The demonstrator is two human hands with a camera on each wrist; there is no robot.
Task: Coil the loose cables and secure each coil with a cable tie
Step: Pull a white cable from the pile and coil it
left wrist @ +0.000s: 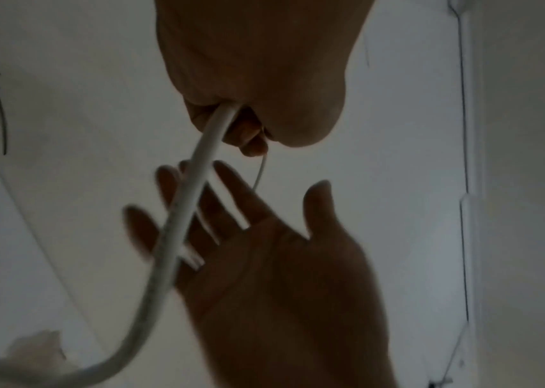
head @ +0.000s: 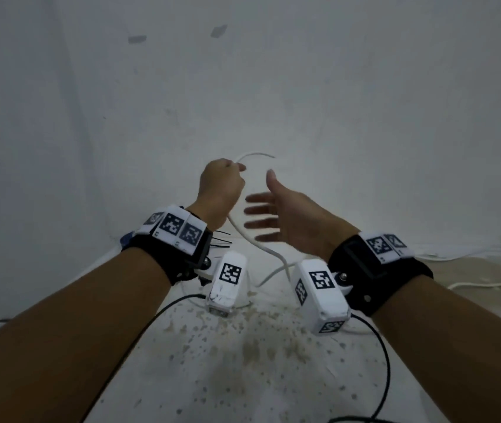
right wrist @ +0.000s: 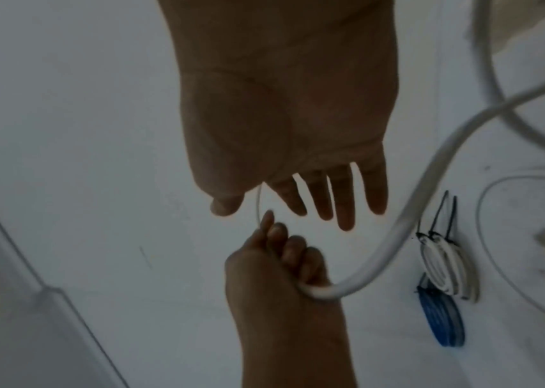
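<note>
My left hand (head: pixel 221 186) is raised in front of the white wall and grips a white cable (head: pixel 244 232) in its fist. The cable's short end (head: pixel 257 154) arcs up and to the right out of the fist. The long part hangs from the fist to the floor. My right hand (head: pixel 275 209) is beside it, palm facing left, fingers straight and spread, holding nothing. In the left wrist view the cable (left wrist: pixel 181 220) leaves the fist (left wrist: pixel 251 86) and crosses in front of the open right hand (left wrist: pixel 264 262). In the right wrist view the left hand (right wrist: pixel 277 270) grips the cable (right wrist: pixel 400 220).
On the floor by the wall lie a white coil (right wrist: pixel 447 267) bound with black cable ties and a blue coil (right wrist: pixel 442 320). Loose white cables (head: pixel 487 271) trail along the floor at the right. Black camera leads (head: pixel 383 361) run under my forearms over the speckled floor (head: pixel 243 377).
</note>
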